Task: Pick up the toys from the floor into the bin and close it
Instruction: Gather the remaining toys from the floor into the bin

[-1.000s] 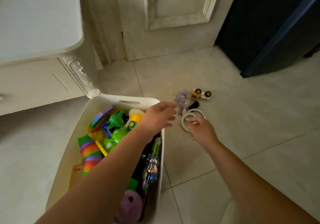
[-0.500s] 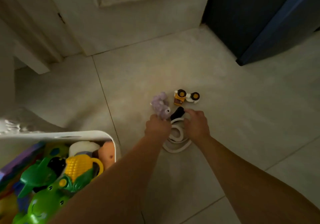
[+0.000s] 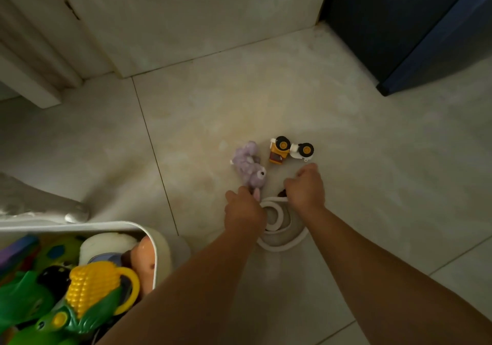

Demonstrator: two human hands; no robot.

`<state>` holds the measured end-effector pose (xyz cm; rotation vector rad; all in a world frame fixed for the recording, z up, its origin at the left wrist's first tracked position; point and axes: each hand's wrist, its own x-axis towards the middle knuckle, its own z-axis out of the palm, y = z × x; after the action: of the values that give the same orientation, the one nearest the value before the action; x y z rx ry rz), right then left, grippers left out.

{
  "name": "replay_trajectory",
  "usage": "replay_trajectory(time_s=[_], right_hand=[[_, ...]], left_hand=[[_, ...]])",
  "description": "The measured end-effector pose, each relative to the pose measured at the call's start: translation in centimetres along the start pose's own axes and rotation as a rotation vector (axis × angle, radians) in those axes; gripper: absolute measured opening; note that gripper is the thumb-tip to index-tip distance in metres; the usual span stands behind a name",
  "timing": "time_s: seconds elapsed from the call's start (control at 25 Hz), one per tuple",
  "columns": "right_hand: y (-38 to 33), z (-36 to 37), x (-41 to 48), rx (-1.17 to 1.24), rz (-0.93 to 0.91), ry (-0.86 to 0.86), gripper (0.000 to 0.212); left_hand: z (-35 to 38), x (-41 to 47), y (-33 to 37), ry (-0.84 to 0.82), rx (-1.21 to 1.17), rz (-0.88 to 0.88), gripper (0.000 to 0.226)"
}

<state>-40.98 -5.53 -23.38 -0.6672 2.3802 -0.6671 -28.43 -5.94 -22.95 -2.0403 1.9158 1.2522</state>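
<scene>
- Nearby, bin (image 3: 159,240) stands open, heaped with toys; most of the pickup looks done, closing not.
- Loops (image 3: 280,246) lie on floor (image 3: 386,206) just past bin; right hand (image 3: 306,188) is fisted round their far end.
- Left hand (image 3: 243,211) is curled at their left edge, touching plush (image 3: 249,167); grip hidden, cannot tell.
- Truck (image 3: 290,151) farthest, untouched.
- A second ago left hand hovered over bin; now both are down at loops.

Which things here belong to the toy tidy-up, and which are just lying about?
For the job: purple plush toy, toy truck, white rings, bin.
Just there: door, dark cabinet.
</scene>
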Motion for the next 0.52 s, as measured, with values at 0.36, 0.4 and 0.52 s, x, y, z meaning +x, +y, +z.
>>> replay_trajectory(time_s=[0.36,0.4,0.52], right_hand=[[-1.8,-1.7,1.8,-0.507,-0.371,0.022,0.057],[-1.5,-1.7,1.7,-0.472,-0.332,0.03,0.048],[-0.8,-1.6,0.4,-0.274,-0.232,0.059,0.031]], left_hand=[[-0.4,-1.1,-0.7,-0.028,-0.025,0.011,0.032],[-1.1,-1.4,-0.4,-0.029,-0.079,-0.017,0.031],[-1.7,-2.8,0.5,-0.076,-0.017,0.063,0.032]])
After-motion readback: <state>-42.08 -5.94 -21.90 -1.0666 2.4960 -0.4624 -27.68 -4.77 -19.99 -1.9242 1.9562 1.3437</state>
